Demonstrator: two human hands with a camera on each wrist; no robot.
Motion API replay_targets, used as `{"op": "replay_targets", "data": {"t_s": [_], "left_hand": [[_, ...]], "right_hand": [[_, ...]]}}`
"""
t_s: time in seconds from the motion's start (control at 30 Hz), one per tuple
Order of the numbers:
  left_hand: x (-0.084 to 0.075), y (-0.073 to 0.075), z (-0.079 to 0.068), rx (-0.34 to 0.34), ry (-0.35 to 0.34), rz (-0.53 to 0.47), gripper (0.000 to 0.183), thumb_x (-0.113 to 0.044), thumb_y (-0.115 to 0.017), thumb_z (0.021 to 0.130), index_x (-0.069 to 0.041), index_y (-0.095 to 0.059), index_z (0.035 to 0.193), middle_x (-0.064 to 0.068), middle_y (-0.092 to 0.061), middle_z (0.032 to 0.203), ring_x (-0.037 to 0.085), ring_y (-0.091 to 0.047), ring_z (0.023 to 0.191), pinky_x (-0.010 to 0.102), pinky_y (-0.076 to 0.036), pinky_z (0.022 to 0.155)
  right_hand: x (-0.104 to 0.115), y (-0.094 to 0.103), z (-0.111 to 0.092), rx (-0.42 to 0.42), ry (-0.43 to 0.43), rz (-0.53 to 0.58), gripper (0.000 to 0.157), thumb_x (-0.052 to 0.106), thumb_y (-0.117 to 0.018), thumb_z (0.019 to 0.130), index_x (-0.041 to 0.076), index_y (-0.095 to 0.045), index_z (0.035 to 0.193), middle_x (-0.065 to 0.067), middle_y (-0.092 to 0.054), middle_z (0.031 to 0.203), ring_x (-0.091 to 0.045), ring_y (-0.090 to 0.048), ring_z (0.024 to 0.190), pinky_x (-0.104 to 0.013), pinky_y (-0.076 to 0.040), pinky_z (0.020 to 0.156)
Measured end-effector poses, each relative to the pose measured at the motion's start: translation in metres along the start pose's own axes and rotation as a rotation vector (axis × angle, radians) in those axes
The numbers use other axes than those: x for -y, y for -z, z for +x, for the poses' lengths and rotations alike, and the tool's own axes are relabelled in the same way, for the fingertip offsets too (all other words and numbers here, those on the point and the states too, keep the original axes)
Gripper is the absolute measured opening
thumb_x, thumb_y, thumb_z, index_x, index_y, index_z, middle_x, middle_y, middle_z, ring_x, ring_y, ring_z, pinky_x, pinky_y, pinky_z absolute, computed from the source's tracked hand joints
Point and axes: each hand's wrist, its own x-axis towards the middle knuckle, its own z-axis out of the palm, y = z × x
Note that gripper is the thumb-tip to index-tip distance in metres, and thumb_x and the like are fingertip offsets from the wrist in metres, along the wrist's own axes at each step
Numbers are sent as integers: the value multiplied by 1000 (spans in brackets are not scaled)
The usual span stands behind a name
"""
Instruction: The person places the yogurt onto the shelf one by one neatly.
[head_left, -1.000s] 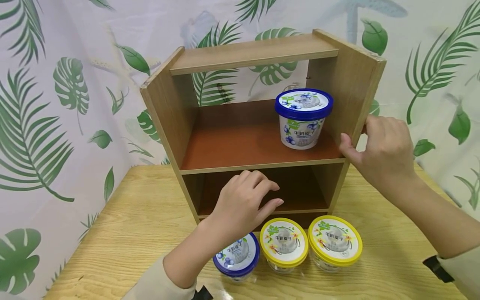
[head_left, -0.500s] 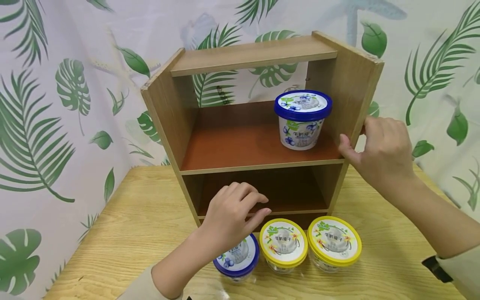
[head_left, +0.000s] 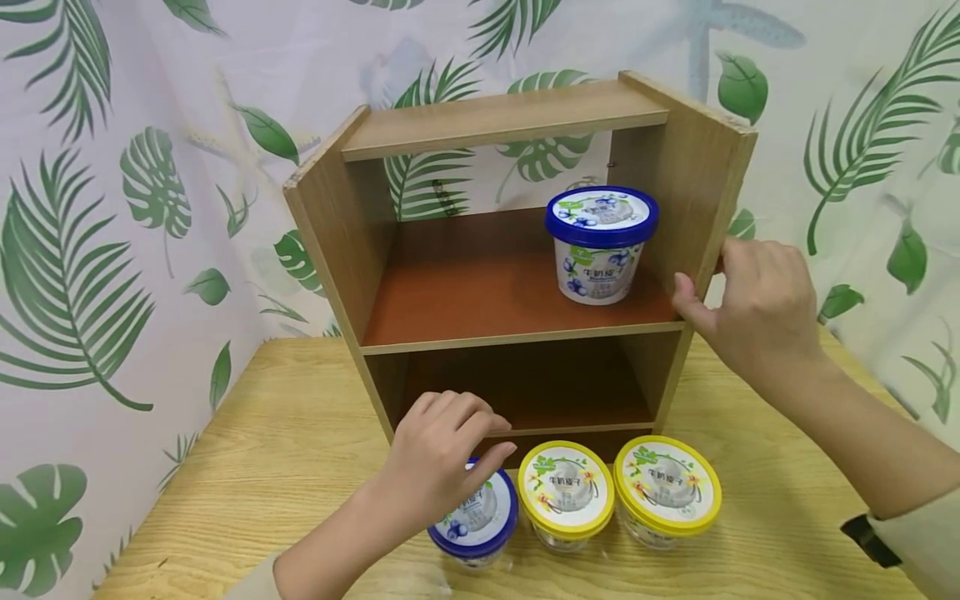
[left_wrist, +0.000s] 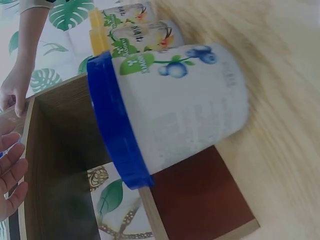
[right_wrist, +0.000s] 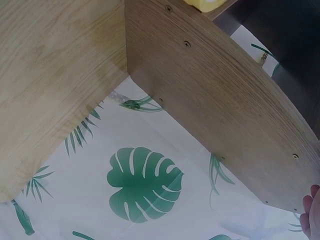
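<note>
My left hand (head_left: 442, 454) hovers with loosely bent fingers over a blue-lidded tub (head_left: 480, 521) on the table, partly covering its lid. Nothing is held in it; its fingertips (left_wrist: 12, 172) show at the left wrist view's edge, beside that same blue-lidded tub (left_wrist: 175, 105). My right hand (head_left: 765, 308) grips the right side panel of a small wooden shelf (head_left: 525, 337), thumb at the front edge, fingers round the outer side. Another blue-lidded tub (head_left: 600, 250) stands upright on the upper board, near that panel. In the right wrist view, fingertips (right_wrist: 310, 210) touch the panel (right_wrist: 225, 100).
Two yellow-lidded tubs (head_left: 566, 492) stand in a row with the blue one before the shelf. A lower compartment (head_left: 525, 387) opens behind them. The wood-grain table (head_left: 247, 500) meets a leaf-print cloth backdrop (head_left: 225, 192) behind and at the sides.
My left hand has drawn back from in front of the lower compartment, down and left to above the blue-lidded tub. The right hand keeps its grip; the head view has shifted slightly.
</note>
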Motion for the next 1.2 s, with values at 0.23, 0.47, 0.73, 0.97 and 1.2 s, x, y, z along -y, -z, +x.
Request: {"op": "replay_targets", "data": {"t_s": [0.23,0.47,0.73,0.97,1.2], "left_hand": [[-1,3,-13,13,-38,8,20,-25,-80,74,-15,-68,87,-5,-62,85,11,-59,79,26,-47,70],[0,3,-30,30,-99,-3,19,-27,-76,78,-15,-68,89,-4,-62,86,11,-59,79,27,-47,70],[-2,0,-45,61,-121,-34,25,-31,-78,74,-15,-67,90,-4,-62,87,12,-60,81,27,-48,71],[-4,-5,-53,122,-174,-51,28,-34,-80,71,-17,-65,88,-6,-61,85,9,-58,78,23,-46,70],[-6,-7,-66,164,-162,-87,27,-35,-79,73,-17,-65,88,-6,-60,85,9,-56,78,21,-43,68]], "right_hand": [[1,-1,1,-4,5,-1,48,34,-46,90,-12,-50,80,-24,-50,63,-40,-44,55,-45,-33,52],[1,-1,1,-7,11,-2,47,34,-47,89,-12,-50,79,-24,-50,62,-40,-43,54,-45,-32,51],[1,1,0,3,0,0,47,34,-46,89,-12,-50,80,-24,-51,64,-40,-44,56,-46,-33,53],[0,1,0,15,-5,-3,47,34,-46,90,-12,-50,80,-24,-51,64,-39,-43,56,-45,-33,53],[1,3,0,40,-19,-9,49,36,-44,90,-12,-51,81,-24,-51,64,-39,-44,56,-45,-35,53]]}}
